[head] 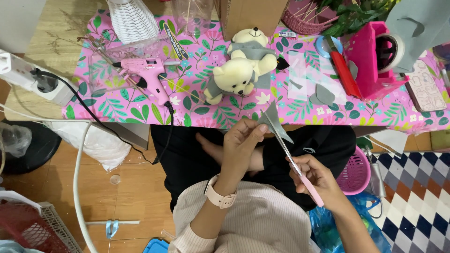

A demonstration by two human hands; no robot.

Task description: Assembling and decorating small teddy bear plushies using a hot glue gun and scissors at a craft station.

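My left hand [241, 143] pinches a small grey felt piece [273, 121] and holds it up over my lap. My right hand [315, 178] grips pink-handled scissors [300, 175] whose blades reach up into the felt. A cream teddy bear [241, 65] in a grey felt garment lies on the pink floral tablecloth [197, 105] just beyond my hands. More grey felt scraps [322, 95] rest on the cloth to the right of the bear.
A pink glue gun [147, 75] lies left on the cloth, its black cord running to a white power strip [33, 77]. A pink tape dispenser [375, 56] stands right. A pink basket [356, 172] sits by my right knee.
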